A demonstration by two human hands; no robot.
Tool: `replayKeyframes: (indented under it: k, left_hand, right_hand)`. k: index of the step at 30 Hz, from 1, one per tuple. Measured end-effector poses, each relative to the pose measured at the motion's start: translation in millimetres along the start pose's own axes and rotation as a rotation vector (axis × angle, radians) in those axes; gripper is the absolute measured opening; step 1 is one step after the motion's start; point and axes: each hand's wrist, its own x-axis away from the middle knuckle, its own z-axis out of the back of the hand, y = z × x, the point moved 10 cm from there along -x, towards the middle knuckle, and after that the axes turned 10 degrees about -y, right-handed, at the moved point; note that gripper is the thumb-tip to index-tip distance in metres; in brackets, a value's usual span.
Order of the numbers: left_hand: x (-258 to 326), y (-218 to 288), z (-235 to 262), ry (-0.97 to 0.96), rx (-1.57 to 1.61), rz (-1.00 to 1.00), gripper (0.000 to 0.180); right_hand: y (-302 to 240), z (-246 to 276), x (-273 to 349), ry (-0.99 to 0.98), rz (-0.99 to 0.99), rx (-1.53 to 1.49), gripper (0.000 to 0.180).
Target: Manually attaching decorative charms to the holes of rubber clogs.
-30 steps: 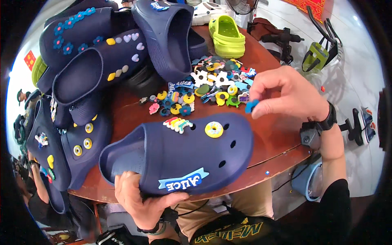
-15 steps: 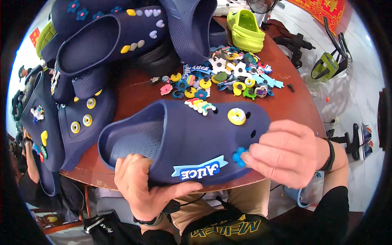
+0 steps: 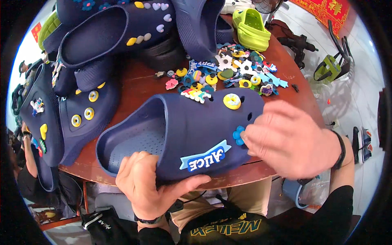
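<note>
A person seated at a round wooden table (image 3: 139, 87) steadies a navy blue clog (image 3: 179, 134) at the table's near edge, its open heel end turned toward the person's left. The left hand (image 3: 153, 185) grips the clog's near side from below, thumb stretched along the lower rim and fingers curled into the opening. The right hand (image 3: 292, 141) rests against the toe end, its fingers bunched together and pressing a small blue charm (image 3: 238, 135) onto the upper, just beside the ventilation holes. Already fixed on the clog are a yellow ring-shaped charm (image 3: 232, 101), a rainbow-striped charm (image 3: 196, 95) and a blue and white banner charm (image 3: 204, 157). Just beyond the toe lies a loose heap of colourful charms (image 3: 237, 71), flowers, rings and stars among them. More navy clogs (image 3: 114, 34) are stacked at the far left of the table, several carrying yellow and pale heart-shaped charms, and a lime green clog (image 3: 250, 28) sits at the far edge. Off the table to the right, a green and black tool (image 3: 328, 69) stands on the pale floor.
</note>
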Motion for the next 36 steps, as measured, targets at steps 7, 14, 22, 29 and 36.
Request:
replayKeyframes:
  k: [7, 14, 22, 29, 36]
  left_hand:
    - [-0.9, 2.8, -0.1, 0.025, 0.002, -0.023, 0.067]
    - [-2.1, 2.2, 4.3, 0.008, -0.039, -0.009, 0.067]
    - [25.6, -16.4, -12.1, -0.115, -0.116, 0.179, 0.099]
    - [5.3, -7.3, -3.2, -0.082, -0.07, 0.064, 0.082]
    - [-4.3, 1.1, -0.2, -0.032, -0.029, -0.011, 0.068]
  right_hand:
    - [62.0, -6.1, 4.1, 0.127, -0.193, -0.658, 0.014]
    - [56.8, -10.6, -0.9, 0.223, -0.312, -0.537, 0.017]
    - [65.6, -1.1, 15.8, 0.334, -0.192, -0.563, 0.01]
    - [58.8, -5.6, -5.0, 0.192, -0.089, -0.707, 0.016]
    - [48.6, -14.1, 9.5, 0.348, -0.291, -0.49, 0.025]
